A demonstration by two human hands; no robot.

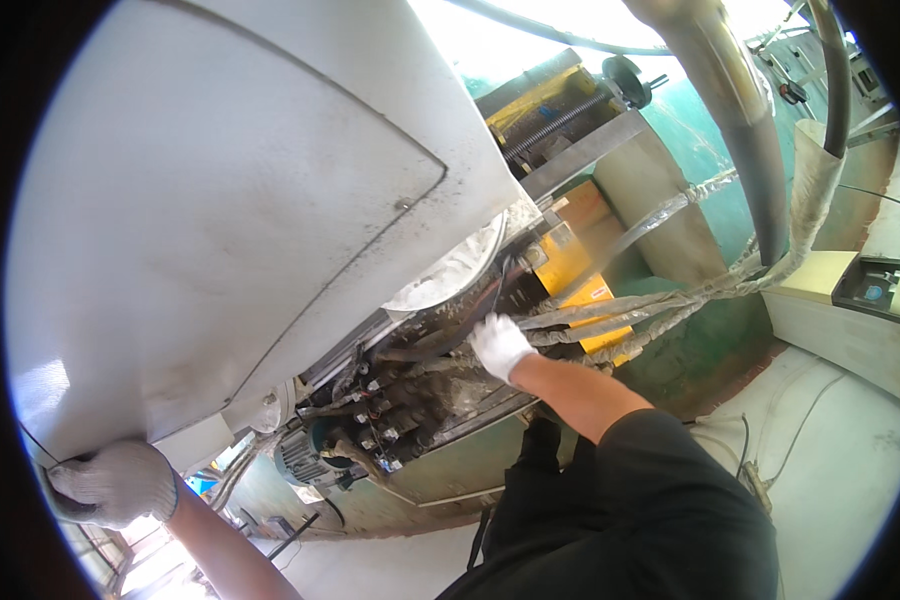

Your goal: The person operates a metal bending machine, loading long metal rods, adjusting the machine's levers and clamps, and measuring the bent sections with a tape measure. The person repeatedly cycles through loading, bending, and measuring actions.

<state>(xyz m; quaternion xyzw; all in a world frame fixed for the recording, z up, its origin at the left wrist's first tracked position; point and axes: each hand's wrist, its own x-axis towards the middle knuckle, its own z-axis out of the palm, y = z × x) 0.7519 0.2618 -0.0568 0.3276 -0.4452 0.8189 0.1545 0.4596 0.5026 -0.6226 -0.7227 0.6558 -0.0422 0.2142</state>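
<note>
My right hand [501, 346], in a white glove, is over the oily bed of a large machine, beside a bundle of wrapped hoses [607, 311]. Its fingers are closed around what looks like the lower end of a thin dark rod [500, 286]; the grip itself is partly hidden. At the far lower left, my left hand [116, 484] wears a knitted glove and is at the lower edge of the big white machine housing [270, 187]. Its fingertips are hidden, so its hold is unclear. A white round part [450, 274] shows beneath the housing.
A yellow block [581, 277] sits behind the hoses. A threaded spindle [555, 127] with a handwheel [626, 81] is above it. Thick hanging hoses [742, 135] cross the upper right. An electric motor [300, 456] and several fittings with wires [379, 420] lie low on the bed.
</note>
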